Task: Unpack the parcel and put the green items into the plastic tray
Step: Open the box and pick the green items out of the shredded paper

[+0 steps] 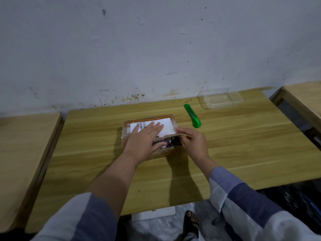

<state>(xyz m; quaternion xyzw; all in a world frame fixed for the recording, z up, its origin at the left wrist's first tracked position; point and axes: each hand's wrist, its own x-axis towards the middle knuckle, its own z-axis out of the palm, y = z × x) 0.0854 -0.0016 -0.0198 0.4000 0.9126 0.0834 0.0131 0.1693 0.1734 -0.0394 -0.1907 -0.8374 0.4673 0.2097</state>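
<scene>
A brown cardboard parcel (166, 120) with a white label lies mid-table, taped over. Its near side gapes a little and dark contents show in the slit. My left hand (144, 141) lies flat on the top flap, fingers straight, thumb at the opening. My right hand (192, 141) pinches the right near edge of the flap with curled fingers. A green utility knife (192, 118) lies on the table right of the parcel. The clear plastic tray (224, 100) stands at the far right, by the wall.
The wooden table (243, 145) backs onto a stained white wall. Other wooden tables stand apart at left (26, 153) and right (305, 98). A foot in a black sandal (191, 221) shows below the near edge, beside a dark bag (295, 197).
</scene>
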